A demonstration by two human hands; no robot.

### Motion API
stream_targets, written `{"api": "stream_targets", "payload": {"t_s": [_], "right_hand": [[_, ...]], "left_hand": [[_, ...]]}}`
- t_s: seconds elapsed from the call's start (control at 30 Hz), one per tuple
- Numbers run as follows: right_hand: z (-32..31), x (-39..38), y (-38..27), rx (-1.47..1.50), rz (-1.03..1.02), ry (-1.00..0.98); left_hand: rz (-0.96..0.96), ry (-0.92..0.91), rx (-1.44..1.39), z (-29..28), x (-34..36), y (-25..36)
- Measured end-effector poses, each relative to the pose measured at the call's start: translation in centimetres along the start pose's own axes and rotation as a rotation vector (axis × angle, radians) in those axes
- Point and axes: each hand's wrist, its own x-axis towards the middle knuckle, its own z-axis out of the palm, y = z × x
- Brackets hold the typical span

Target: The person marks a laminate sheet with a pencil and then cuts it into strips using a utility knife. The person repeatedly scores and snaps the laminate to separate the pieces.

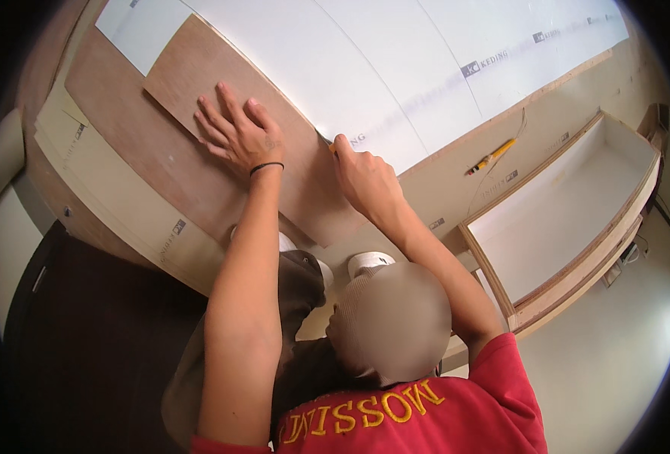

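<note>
Brown wood forms two boards: one upper board (301,168) flat under the left grip (243,142), fingers spread, and one lower board (161,144) left of it. The right grip (369,180) pinches one mostly hidden orange cutter (332,148) at the upper board's edge; beyond lies white sheeting (384,72). Rightward: one yellow tool (492,157), one wood-rimmed tray (570,204).

Two hands (247,144), one cutter (332,147), one wristband (266,166), one loose yellow tool (492,157), one box (558,219)
</note>
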Motion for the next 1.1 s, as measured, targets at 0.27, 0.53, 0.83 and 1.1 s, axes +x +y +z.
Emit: {"api": "stream_targets", "payload": {"t_s": [0.27,0.53,0.83,1.1], "right_hand": [[1.6,-5.7,3.6,0.056,0.167,-0.162],[2.6,-9.8,5.6,0.062,0.286,-0.188],[2.8,-9.8,6.2,0.053,0.308,-0.190],[3.4,-10.9,7.1,0.049,0.338,-0.223]], "left_hand": [[-0.012,0.010,-0.007,0.2,-0.2,0.0],[-0.006,0.016,-0.019,0.2,0.0,0.2],[-0.001,0.042,0.013,0.6,0.1,-0.1],[-0.007,0.044,0.022,0.4,-0.1,-0.2]]}}
